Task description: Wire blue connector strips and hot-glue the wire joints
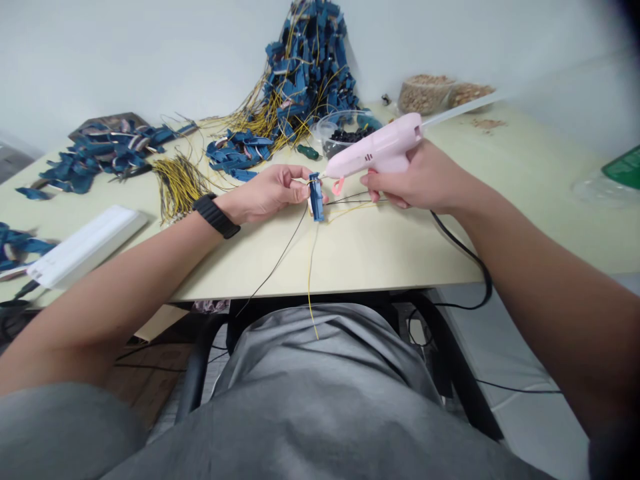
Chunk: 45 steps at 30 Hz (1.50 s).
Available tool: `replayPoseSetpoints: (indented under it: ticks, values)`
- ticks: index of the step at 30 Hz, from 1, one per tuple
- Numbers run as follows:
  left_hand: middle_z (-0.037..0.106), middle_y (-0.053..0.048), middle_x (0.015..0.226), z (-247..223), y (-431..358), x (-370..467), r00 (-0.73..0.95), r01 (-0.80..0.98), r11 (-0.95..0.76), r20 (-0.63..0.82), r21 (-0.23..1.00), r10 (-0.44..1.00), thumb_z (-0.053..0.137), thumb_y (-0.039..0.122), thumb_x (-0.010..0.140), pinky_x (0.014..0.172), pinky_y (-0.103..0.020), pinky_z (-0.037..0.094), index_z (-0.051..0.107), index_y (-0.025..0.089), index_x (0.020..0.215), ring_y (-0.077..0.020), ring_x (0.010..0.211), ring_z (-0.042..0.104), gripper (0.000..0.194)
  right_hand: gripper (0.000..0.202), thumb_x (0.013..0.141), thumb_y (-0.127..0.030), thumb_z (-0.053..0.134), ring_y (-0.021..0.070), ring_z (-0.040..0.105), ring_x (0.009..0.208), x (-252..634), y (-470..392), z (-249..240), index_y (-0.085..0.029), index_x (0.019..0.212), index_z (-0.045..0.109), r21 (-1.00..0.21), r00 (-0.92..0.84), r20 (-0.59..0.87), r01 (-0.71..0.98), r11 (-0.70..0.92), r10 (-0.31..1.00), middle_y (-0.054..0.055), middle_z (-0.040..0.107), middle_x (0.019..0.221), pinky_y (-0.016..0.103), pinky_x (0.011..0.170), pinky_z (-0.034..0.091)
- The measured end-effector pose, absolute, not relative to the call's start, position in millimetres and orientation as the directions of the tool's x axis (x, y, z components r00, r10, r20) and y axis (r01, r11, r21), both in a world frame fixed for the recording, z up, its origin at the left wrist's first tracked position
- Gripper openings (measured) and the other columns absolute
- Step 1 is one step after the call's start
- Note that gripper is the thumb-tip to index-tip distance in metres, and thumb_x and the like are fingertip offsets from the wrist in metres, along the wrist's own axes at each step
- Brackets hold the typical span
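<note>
Pale yellow-green table (400, 257): spread across the scene, its left side cut off by the frame. At the far middle, a tall mound of blue plastic housings (310, 67) is heaped against the wall, threaded with yellow wires; its top is cut off and single pieces cannot be counted. Looser blue pieces (95, 157) are piled at left; another cluster (13, 247) is cropped by the left edge.

Pink glue gun (380, 148): clamped in the right hand (425, 177), fingers wrapped round the handle, which is mostly covered; trigger position cannot be told. A translucent glue stick (465, 109) is seen projecting from its rear, its far end blurred. White rectangular box (87, 247): laid at near left, its markings unreadable. A green-and-clear container (623, 170) is cut off at right.

Two tubs of brown pieces (426, 93) are placed at far right, contents blurred. A clear bowl (325, 127) of small black parts is partly hidden behind the gun. Yellow and black wire bundle (177, 183): left of the left hand (275, 193).

Blue plastic housing (316, 197): pinched upright between the left fingertips, above the table's near middle, wires trailing. The nozzle is held at its upper end; contact cannot be confirmed.
</note>
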<state>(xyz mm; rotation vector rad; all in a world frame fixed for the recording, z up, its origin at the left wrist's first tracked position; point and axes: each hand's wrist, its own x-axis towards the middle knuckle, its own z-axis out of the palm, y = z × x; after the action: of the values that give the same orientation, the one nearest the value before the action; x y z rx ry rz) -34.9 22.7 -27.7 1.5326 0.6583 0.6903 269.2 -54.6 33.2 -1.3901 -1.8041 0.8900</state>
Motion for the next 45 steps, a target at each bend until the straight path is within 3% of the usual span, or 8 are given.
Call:
replayPoseSetpoints:
  ticks: [4,9,15,19,24,30,36,45]
  values:
    - [0.098,-0.016,0.121,-27.5,22.6,-35.6,0.658,0.010,-0.055,0.035,0.998,0.753,0.120,0.041,0.090,0.130,-0.052,0.070,0.089,0.014,0.121,-0.0351,0.128,0.095,0.051,0.029,0.098,-0.004,0.085,0.0127,0.051,0.050,268.5,-54.4,33.8,-0.026,0.081,0.075,-0.835,-0.173,0.088,0.525,0.167,0.981,-0.005,0.061,0.058,0.029,0.052,0.045]
    - [0.098,-0.017,0.123,-27.2,22.1,-36.7,0.656,0.004,-0.041,0.029,0.999,0.754,0.121,0.038,0.089,0.132,-0.055,0.069,0.088,0.014,0.121,-0.0357,0.129,0.095,0.052,0.032,0.098,-0.018,0.099,0.0143,0.052,0.052,271.6,-53.1,31.6,-0.026,0.082,0.073,-0.837,-0.223,0.118,0.502,0.217,0.968,-0.003,0.059,0.059,0.030,0.051,0.044]
    - [0.097,-0.018,0.121,-27.4,22.1,-35.6,0.632,0.009,-0.029,0.017,1.000,0.775,0.124,0.041,0.086,0.131,-0.057,0.069,0.086,0.012,0.122,-0.0384,0.130,0.095,0.059,0.024,0.095,-0.007,0.086,0.0147,0.051,0.051,270.2,-54.6,31.7,-0.027,0.085,0.076,-0.837,-0.193,0.098,0.514,0.186,0.976,-0.004,0.059,0.055,0.030,0.051,0.044]
    - [0.097,-0.015,0.115,-27.1,23.1,-36.3,0.628,0.025,-0.029,0.007,0.999,0.778,0.122,0.037,0.088,0.130,-0.053,0.070,0.087,0.012,0.125,-0.0372,0.129,0.095,0.056,0.022,0.097,-0.011,0.091,0.0143,0.051,0.051,270.1,-55.5,32.2,-0.026,0.090,0.076,-0.839,-0.201,0.089,0.513,0.182,0.976,-0.005,0.060,0.058,0.029,0.051,0.044]
    - [0.097,-0.013,0.115,-27.9,23.8,-37.6,0.635,0.018,-0.046,0.024,0.999,0.772,0.117,0.032,0.092,0.127,-0.051,0.069,0.088,0.014,0.122,-0.0333,0.123,0.095,0.046,0.027,0.099,-0.002,0.083,0.0126,0.050,0.051,269.1,-58.7,34.3,-0.025,0.088,0.075,-0.841,-0.203,0.093,0.508,0.186,0.975,-0.005,0.060,0.057,0.029,0.052,0.043]
    - [0.094,-0.008,0.104,-28.6,24.5,-38.3,0.631,0.017,-0.042,0.021,0.999,0.775,0.114,0.029,0.094,0.123,-0.047,0.067,0.087,0.016,0.120,-0.0285,0.114,0.092,0.040,0.031,0.099,-0.003,0.083,0.0135,0.050,0.049,268.2,-59.1,34.7,-0.027,0.081,0.074,-0.837,-0.198,0.083,0.517,0.176,0.977,-0.005,0.060,0.055,0.030,0.050,0.039]
    - [0.095,0.000,0.102,-25.5,23.2,-37.3,0.708,-0.038,-0.002,0.029,0.999,0.706,0.106,0.026,0.102,0.111,-0.034,0.063,0.086,0.019,0.121,-0.0167,0.099,0.082,0.029,0.034,0.101,0.001,0.077,0.0139,0.049,0.049,265.0,-63.0,38.3,-0.026,0.081,0.072,-0.830,-0.165,0.061,0.539,0.142,0.984,-0.003,0.060,0.058,0.033,0.053,0.039]
    - [0.096,-0.007,0.105,-27.9,25.3,-36.6,0.658,-0.027,0.008,0.012,1.000,0.753,0.110,0.019,0.096,0.111,-0.037,0.069,0.088,0.015,0.121,-0.0216,0.104,0.091,0.034,0.031,0.103,0.001,0.077,0.0161,0.051,0.053,268.1,-60.2,35.9,-0.025,0.087,0.073,-0.824,-0.185,0.038,0.550,0.135,0.982,-0.004,0.059,0.056,0.036,0.057,0.041]
